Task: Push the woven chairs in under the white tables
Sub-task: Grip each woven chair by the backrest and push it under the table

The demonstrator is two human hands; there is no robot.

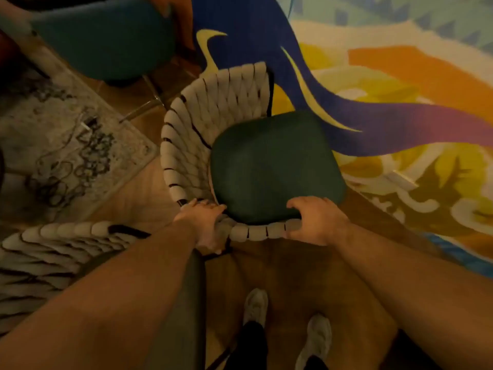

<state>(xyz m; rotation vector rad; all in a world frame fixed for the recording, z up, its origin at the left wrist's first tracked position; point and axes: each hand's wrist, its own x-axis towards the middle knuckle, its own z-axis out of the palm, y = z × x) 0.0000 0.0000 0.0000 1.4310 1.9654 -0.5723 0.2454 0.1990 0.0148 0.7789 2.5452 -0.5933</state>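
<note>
A brown wooden floor (293, 276) runs underfoot, dim and warm, with two pale sneakers (256, 307) planted on it. Just ahead, both bare arms reach to a woven chair (202, 124): the left hand (205, 222) is wrapped around the cream rope rim at its corner, the right hand (317, 220) clasps the same rim beside the dark green seat cushion (274, 169). A second woven chair (53, 249) stands close at the left. Farther off lie a bright painted rug (400, 89), a grey patterned rug (66, 145) and a teal chair (106, 36).
</note>
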